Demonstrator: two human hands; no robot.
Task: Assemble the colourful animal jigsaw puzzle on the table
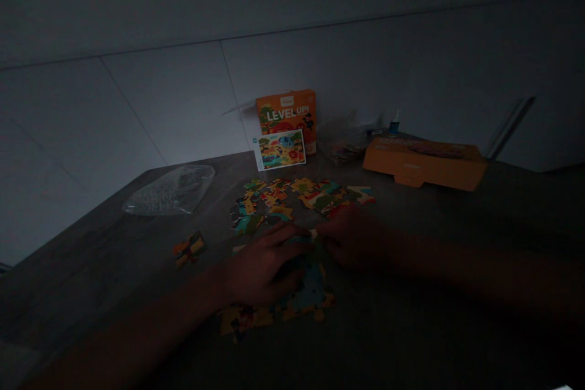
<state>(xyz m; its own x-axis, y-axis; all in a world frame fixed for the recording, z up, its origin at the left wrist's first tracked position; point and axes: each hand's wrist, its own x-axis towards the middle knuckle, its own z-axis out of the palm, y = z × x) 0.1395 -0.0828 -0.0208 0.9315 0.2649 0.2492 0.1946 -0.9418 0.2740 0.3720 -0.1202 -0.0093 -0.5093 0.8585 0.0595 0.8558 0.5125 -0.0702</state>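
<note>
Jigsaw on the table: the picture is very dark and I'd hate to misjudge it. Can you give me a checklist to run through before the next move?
1. Both hands at the joined section: ok; left hand rests on it, right hand at its upper edge.
2. Piece in either grip: cannot tell, too dark.
3. Loose pieces within view, beyond the hands: ok.
4. Reference picture upright against the box: ok.
5. Stray piece apart, on the left: ok.
6. Lighting adequate: not ok.

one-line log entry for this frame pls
left hand: on joined puzzle section | right hand: at its top edge, grip unclear | loose pieces behind | puzzle box at wall | dim light
</note>
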